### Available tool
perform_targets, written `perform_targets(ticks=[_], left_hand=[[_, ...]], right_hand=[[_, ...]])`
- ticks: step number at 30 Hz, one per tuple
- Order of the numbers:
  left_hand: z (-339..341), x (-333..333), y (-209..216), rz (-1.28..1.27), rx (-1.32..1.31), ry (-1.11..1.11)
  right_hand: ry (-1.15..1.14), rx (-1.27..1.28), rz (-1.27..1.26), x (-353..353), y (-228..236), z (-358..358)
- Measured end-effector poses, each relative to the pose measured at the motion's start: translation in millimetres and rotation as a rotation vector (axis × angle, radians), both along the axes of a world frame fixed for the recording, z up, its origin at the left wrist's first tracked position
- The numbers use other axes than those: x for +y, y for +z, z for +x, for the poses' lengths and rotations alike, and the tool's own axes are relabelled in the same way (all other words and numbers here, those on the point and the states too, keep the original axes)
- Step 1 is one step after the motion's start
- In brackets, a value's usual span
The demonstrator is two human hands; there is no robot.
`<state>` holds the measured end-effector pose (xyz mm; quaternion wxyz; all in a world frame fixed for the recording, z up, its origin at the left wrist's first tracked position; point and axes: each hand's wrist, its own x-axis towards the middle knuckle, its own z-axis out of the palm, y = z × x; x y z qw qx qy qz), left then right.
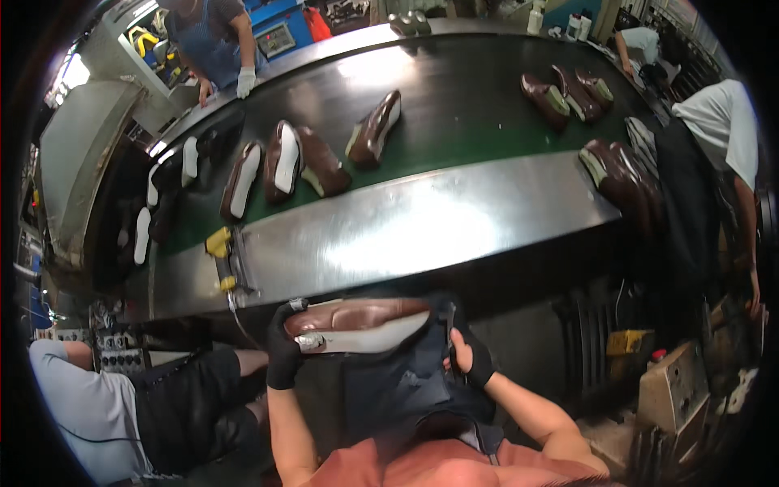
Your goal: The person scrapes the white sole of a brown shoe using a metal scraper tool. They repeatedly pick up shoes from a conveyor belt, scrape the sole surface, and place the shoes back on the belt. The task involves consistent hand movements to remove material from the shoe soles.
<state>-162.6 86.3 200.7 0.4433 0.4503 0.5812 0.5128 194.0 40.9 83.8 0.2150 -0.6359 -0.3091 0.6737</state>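
Observation:
A brown leather shoe (365,314) with a pale grey-white underside lies sideways in front of my body. My left hand (284,351), in a black fingerless glove, is closed round its left end. A wrinkled silvery patch shows on the underside close to my left fingers. At the shoe's right end, my right hand (471,355) is closed on a dark narrow tool (451,326) held upright. That hand wears a black glove too, with bare fingertips. The tool's exact kind cannot be made out, nor whether it touches the shoe.
Beyond a shiny metal ledge (406,223) runs a dark green conveyor belt (454,114) carrying several brown shoes (282,162). A yellow-and-black device (223,258) sits on the ledge. One person (213,40) stands across the belt; others are at my left (93,406) and right (718,122).

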Motion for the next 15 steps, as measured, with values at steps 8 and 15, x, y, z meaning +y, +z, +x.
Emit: perform_targets(ticks=[8, 15], left_hand=[[75, -30, 3, 0.384, 0.191, -0.304], [128, 28, -15, 0.307, 0.008, -0.604]], right_hand=[[0.067, 0.234, 0.223, -22, 83, -17], [0.166, 0.254, 0.285, -58, 123, -8]])
